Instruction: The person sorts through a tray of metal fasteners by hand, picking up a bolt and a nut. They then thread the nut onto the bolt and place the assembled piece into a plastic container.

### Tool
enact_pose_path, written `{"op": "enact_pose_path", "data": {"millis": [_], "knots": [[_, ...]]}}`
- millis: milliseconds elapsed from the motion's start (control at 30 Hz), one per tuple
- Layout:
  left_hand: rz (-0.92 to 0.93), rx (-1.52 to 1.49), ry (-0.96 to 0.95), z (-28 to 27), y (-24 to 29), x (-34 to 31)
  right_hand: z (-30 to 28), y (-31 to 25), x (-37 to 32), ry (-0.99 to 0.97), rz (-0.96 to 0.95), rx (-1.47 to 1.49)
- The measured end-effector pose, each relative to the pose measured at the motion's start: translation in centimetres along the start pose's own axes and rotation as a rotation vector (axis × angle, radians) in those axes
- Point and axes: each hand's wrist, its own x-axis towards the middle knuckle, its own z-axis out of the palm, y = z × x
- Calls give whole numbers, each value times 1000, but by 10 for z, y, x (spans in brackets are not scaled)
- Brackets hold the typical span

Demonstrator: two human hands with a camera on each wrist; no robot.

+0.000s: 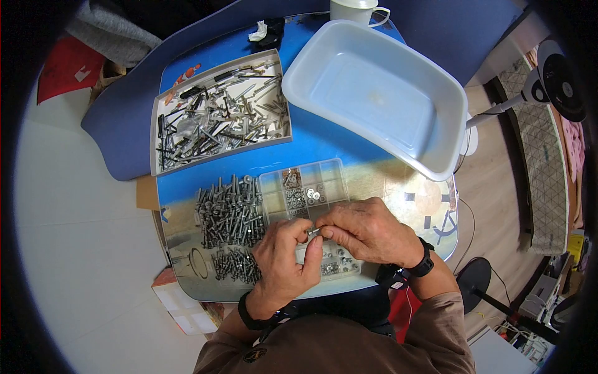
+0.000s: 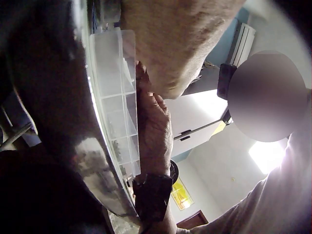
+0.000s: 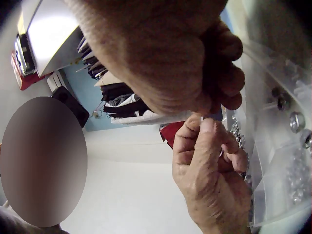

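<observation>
Tray: the cardboard tray (image 1: 218,156) sits toward 11 o'clock from the fingertips, loaded with mixed screws (some of them black).
Bolt pile: the bolts (image 1: 230,212) lie heaped between 9 and 10 o'clock.
Left hand: the left hand (image 1: 283,258) comes in from 8 o'clock, thumb and forefinger nearly closed, pinching one side of the small metal piece.
Small metal piece: the small metal piece (image 1: 314,231) is between both hands' fingertips, above the clear box (mostly covered, so its exact kind cannot be told). It is probably light, stiff and hard to break; smooth metal may slip or roll, so a thumb-and-forefinger pinch near each end should suit best.
Clear box: the divided clear box (image 1: 331,169) reaches toward 12 o'clock, washers and nuts in some compartments.
Right hand: the right hand (image 1: 374,234) enters from 3 o'clock, thumb and forefinger nearly closed, pinching the other side.
Tub: the white tub (image 1: 374,93) stands toward 1 o'clock.
</observation>
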Motion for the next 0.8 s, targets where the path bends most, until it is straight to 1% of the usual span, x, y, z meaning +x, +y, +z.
{"op": "enact_pose_path", "data": {"millis": [133,267,400,467,567,633,667,733,800], "knots": [[52,43,-18,-1,-5,-1,1,1,0,-3,-1,-7],[63,36,1,0,-4,2,2,2,0,21,0,-1],[76,68,-38,-1,-7,0,2,1,0,7,7,1],[89,76,-54,-2,-8,0,1,0,1,-8,-23,-20],[75,67,-70,-3,-5,0,1,1,0,4,-20,-12],[26,-6,-2,-2,1,3,1,2,0,7,-24,-9],[27,-5,-3,-1,2,2,1,2,0,10,-26,-5],[-31,-42,-2,0,3,-1,1,2,0,9,-23,-13],[8,-12,-13,0,-2,-1,1,2,0,7,-18,-22]]}}
